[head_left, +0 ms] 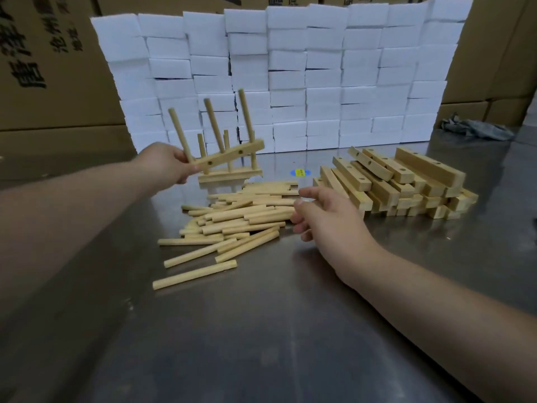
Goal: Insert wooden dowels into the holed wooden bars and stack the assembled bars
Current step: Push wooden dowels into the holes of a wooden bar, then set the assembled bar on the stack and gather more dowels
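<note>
Steel table [261, 330] bearing loose dowels [232, 222], stacked bars [401, 184], one dowelled bar [229, 175], white blocks [290, 77], and a grey rag [476, 129].

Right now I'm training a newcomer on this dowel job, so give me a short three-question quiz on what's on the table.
1. True or false: the left hand grips an assembled bar carrying three inserted dowels.
2. Multiple choice: the heap of holed bars lies A) left of the loose dowels, B) right of them, C) under them.
3. What does the right hand hold?
Key: 1 true; 2 B; 3 nothing, its fingers are relaxed beside the loose dowels.
</note>
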